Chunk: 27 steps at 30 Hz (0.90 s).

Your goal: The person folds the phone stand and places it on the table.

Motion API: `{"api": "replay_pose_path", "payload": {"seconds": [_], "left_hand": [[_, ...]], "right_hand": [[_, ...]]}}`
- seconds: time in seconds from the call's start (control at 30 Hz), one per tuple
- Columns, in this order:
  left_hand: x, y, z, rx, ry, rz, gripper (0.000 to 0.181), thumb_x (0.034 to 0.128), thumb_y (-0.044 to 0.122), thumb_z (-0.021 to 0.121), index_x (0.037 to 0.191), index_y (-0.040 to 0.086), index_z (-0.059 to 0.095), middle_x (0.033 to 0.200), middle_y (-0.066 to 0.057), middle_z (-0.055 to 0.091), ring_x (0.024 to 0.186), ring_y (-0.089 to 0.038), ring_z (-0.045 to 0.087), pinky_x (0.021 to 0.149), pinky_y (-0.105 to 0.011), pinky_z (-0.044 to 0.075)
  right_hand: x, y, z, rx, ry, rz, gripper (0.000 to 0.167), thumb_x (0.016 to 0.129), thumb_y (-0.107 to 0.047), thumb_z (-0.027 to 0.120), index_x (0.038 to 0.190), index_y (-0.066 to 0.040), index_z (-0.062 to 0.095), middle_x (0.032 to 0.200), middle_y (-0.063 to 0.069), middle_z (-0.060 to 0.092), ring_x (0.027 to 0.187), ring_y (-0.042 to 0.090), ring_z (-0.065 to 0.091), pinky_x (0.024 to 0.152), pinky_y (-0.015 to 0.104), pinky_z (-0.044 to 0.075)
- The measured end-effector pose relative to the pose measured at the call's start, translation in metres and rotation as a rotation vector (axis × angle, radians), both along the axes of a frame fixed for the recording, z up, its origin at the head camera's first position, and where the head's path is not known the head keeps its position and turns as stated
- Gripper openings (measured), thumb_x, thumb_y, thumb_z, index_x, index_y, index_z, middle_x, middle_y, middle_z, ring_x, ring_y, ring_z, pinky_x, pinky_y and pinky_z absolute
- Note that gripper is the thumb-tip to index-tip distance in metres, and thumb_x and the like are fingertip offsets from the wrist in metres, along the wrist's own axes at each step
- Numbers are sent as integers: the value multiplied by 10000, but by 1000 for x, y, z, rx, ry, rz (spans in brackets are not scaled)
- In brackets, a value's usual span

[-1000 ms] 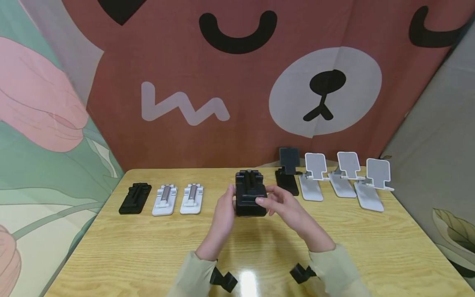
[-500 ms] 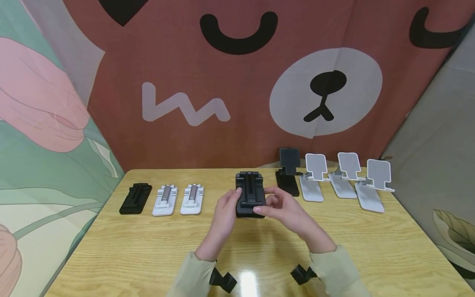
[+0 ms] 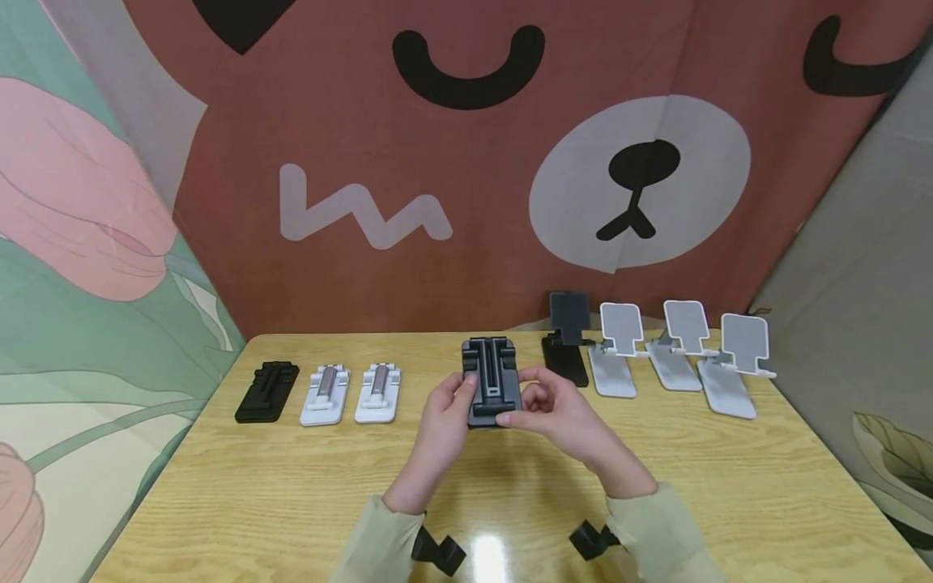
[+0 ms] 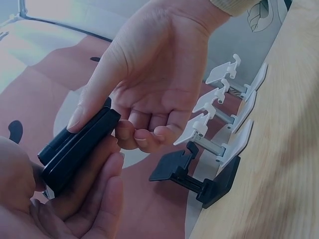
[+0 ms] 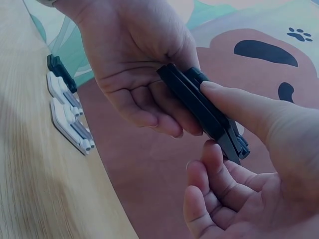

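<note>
Both hands hold a folded black phone stand point(image 3: 493, 366) up in front of the table's middle. My left hand point(image 3: 441, 414) grips its left side, thumb on the front face and fingers behind. At the lower right corner, my right hand point(image 3: 567, 414) pinches it between thumb and forefinger. In the left wrist view the folded stand point(image 4: 79, 147) appears edge-on, with the right thumb lying on top. The right wrist view shows the left hand's fingers under the same stand point(image 5: 194, 102).
Left on the wooden table point(image 3: 291, 502) lie a folded black stand point(image 3: 267, 392) and two folded white ones point(image 3: 324, 395). At the back right stand an unfolded black stand point(image 3: 568, 316) and three unfolded white stands point(image 3: 620, 328). A printed cloth point(image 3: 350, 275) hangs behind.
The held stand has tipped so its front face turns more towards the head camera. My left thumb has come from its side onto the front. The other stands stay put.
</note>
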State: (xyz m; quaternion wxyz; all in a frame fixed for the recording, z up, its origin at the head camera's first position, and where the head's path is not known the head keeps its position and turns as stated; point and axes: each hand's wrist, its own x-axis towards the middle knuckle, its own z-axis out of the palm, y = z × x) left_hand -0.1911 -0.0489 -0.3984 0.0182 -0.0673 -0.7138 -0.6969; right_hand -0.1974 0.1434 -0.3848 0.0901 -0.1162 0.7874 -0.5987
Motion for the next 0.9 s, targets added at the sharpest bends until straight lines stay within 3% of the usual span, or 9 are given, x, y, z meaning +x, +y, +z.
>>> {"api": "replay_pose_path", "payload": {"seconds": [0.33, 0.63, 0.9], "left_hand": [[-2, -3, -1, -3, 10, -12, 427, 1114, 238, 419, 1312, -107, 572, 1053, -167, 716, 879, -182, 680, 754, -300, 554], [-12, -13, -1, -30, 42, 112, 388, 1102, 200, 448, 1238, -123, 615, 949, -173, 716, 818, -175, 662, 755, -322, 546], [-15, -18, -1, -69, 25, 117, 409, 1099, 214, 450, 1259, -128, 607, 982, -175, 715, 875, -208, 659, 790, -346, 541]], "right_hand": [[0, 0, -1, 31, 28, 3, 591, 865, -183, 843, 1345, -6, 547, 865, 94, 660, 818, 245, 595, 776, 344, 488], [-2, 11, -3, 61, 91, 40, 496, 851, -87, 821, 1288, -6, 600, 874, 99, 650, 780, 256, 593, 686, 295, 511], [-6, 22, -5, 61, 112, -13, 438, 890, -125, 796, 1271, -15, 610, 911, 105, 656, 834, 273, 607, 749, 341, 516]]}}
